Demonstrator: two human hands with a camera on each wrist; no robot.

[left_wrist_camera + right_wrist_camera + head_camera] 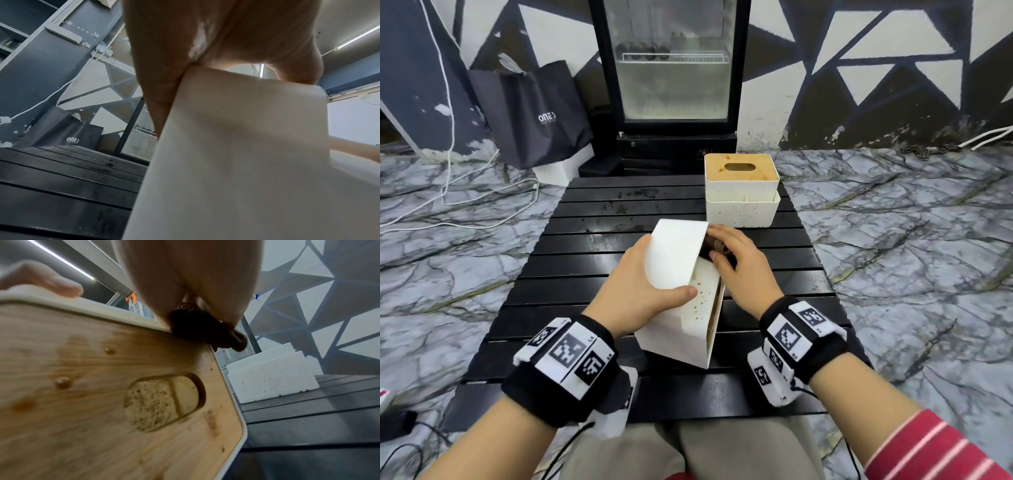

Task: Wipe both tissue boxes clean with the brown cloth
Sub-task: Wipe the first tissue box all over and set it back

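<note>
A white tissue box (pixel 678 274) stands tipped on its side in the middle of the black slatted table (pixel 571 274), its wooden lid (pixel 102 394) facing right. My left hand (pixel 650 291) grips its white base (pixel 246 146), thumb over the near speckled side. My right hand (pixel 736 263) holds the bunched brown cloth (pixel 717 245) against the box's upper far edge, beside the lid; the cloth (pixel 197 327) shows dark under my fingers. A second white tissue box (pixel 741 188) with a wooden slotted lid stands upright at the table's far right, speckled with brown spots.
A glass-door fridge (pixel 671 68) stands behind the table. A black paper bag (pixel 534 109) leans at the back left, with white cables (pixel 448 192) on the marble floor. Wet smears mark the far slats (pixel 633 198).
</note>
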